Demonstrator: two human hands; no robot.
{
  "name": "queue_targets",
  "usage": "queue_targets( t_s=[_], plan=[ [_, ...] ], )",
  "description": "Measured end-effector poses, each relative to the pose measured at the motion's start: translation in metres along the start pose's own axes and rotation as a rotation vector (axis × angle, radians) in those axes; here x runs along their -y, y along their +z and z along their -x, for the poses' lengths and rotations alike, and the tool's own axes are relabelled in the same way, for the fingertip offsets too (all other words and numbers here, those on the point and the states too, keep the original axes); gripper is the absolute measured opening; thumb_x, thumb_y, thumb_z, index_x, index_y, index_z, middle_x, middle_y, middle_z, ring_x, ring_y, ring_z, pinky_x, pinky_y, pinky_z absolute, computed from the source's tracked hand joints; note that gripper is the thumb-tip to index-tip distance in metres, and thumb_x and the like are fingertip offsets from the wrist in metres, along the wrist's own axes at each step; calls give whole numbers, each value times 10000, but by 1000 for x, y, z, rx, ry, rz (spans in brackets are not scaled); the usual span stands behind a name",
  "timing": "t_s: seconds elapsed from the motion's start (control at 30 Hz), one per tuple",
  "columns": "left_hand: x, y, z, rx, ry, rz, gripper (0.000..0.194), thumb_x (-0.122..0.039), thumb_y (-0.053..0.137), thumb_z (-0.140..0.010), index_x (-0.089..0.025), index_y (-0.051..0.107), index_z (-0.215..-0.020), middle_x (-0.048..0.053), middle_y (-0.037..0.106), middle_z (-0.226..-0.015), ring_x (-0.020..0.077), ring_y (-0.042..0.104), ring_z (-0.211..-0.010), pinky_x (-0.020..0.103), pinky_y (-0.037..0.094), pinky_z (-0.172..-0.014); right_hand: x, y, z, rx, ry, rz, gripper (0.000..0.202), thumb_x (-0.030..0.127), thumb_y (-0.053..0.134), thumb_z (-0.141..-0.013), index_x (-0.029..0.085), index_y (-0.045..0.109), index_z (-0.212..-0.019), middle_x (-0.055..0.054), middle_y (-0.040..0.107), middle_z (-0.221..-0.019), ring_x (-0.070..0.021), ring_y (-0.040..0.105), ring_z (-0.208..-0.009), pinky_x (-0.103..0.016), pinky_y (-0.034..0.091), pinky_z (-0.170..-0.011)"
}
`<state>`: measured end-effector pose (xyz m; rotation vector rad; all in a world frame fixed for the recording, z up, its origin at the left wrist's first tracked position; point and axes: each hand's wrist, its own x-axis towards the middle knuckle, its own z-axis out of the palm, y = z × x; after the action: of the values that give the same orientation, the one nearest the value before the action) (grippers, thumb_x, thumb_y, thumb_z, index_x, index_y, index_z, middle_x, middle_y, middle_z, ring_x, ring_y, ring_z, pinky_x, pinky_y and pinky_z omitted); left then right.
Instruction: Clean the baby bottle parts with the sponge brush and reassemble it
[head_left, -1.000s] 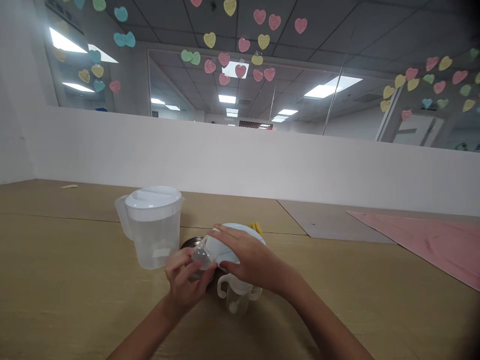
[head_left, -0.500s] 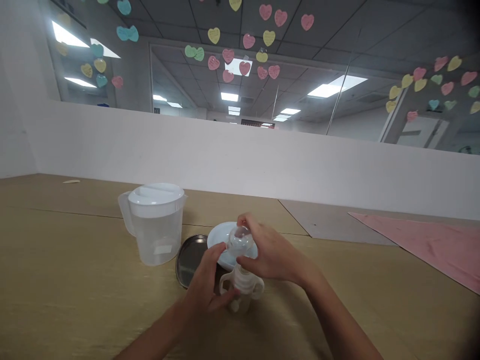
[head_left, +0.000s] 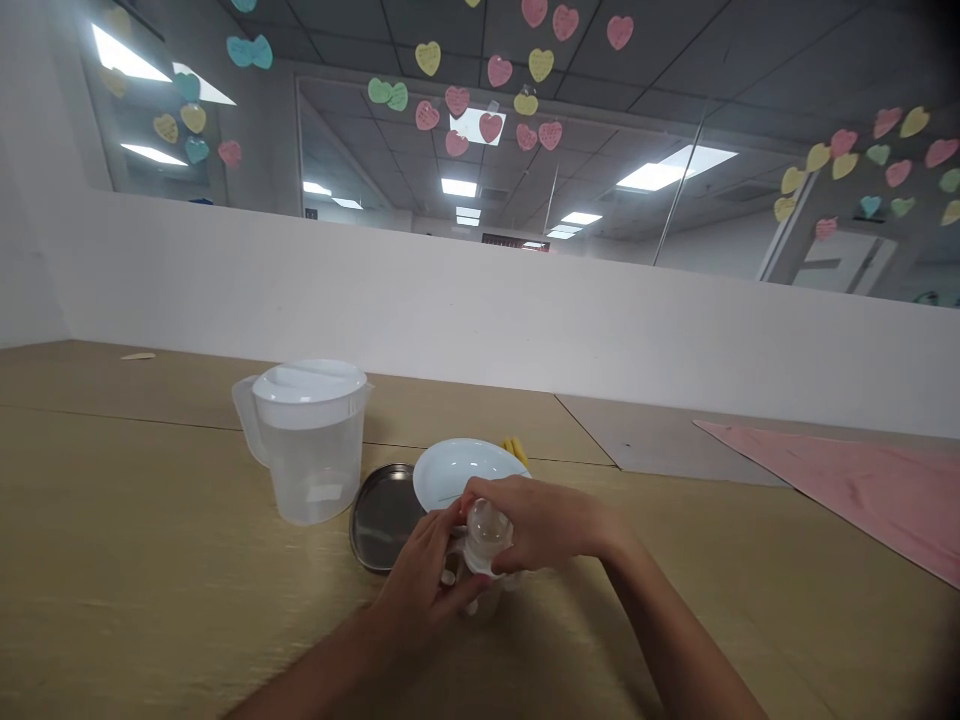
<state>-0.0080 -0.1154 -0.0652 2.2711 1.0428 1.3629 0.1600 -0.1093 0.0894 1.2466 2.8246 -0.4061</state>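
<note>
A baby bottle (head_left: 489, 598) with two side handles stands upright on the table in front of me, mostly covered by my hands. My left hand (head_left: 418, 578) is closed around its left side near the handle. On top of the bottle sits a clear domed cap (head_left: 489, 530), gripped from the right by my right hand (head_left: 551, 522), fingers behind and thumb in front. Whether the cap is fully seated cannot be made out. Just behind my hands lies a pale blue-white plate (head_left: 457, 465), beside a dark metal tray (head_left: 381, 525).
A translucent lidded pitcher (head_left: 315, 455) stands to the left, its handle outward. Yellow sticks (head_left: 516, 450) show behind the plate. A pink cloth (head_left: 840, 480) and a grey mat (head_left: 645, 440) lie at the right. A white wall (head_left: 450, 310) bounds the table's far side.
My right hand has brought the clear cap down onto the bottle's top. My left hand has stayed at the bottle. More of the plate and the yellow sticks now show.
</note>
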Motion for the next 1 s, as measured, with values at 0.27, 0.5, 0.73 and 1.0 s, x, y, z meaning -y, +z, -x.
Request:
queue_targets(
  t_s=[0.27, 0.5, 0.73, 1.0],
  plan=[
    [-2, -1, -1, 54, 9, -19, 674, -379, 573, -790, -235, 245, -1361, 110, 539, -1148, 251, 517, -1040, 424, 446, -861, 0, 4, -4, -11, 21, 68, 367, 238, 640, -623, 196, 512, -965, -34, 587, -907, -187, 538, -822, -249, 372, -614],
    [-4, 2, 2, 16, -39, -2, 704, -365, 575, -790, -230, 208, -1376, 107, 548, -1144, 243, 540, -1024, 409, 450, -866, 5, 8, -5, -13, 66, 90, 374, 225, 614, -630, 194, 493, -982, -47, 580, -909, -191, 542, -803, -238, 341, -570],
    [-7, 2, 1, 21, -17, -41, 692, -379, 575, -777, -205, 257, -1366, 124, 549, -1166, 263, 521, -1050, 425, 444, -876, 4, 9, -7, -28, 67, 120, 373, 266, 631, -596, 184, 505, -937, -54, 561, -869, -190, 525, -773, -230, 316, -534],
    [-5, 6, -1, 52, 69, -147, 630, -414, 618, -728, -190, 394, -1272, 119, 564, -1162, 275, 512, -1053, 441, 432, -885, 0, 6, -8, -31, 84, 88, 472, 331, 678, -546, 227, 532, -983, -26, 569, -841, -175, 526, -721, -220, 310, -491]
  ],
)
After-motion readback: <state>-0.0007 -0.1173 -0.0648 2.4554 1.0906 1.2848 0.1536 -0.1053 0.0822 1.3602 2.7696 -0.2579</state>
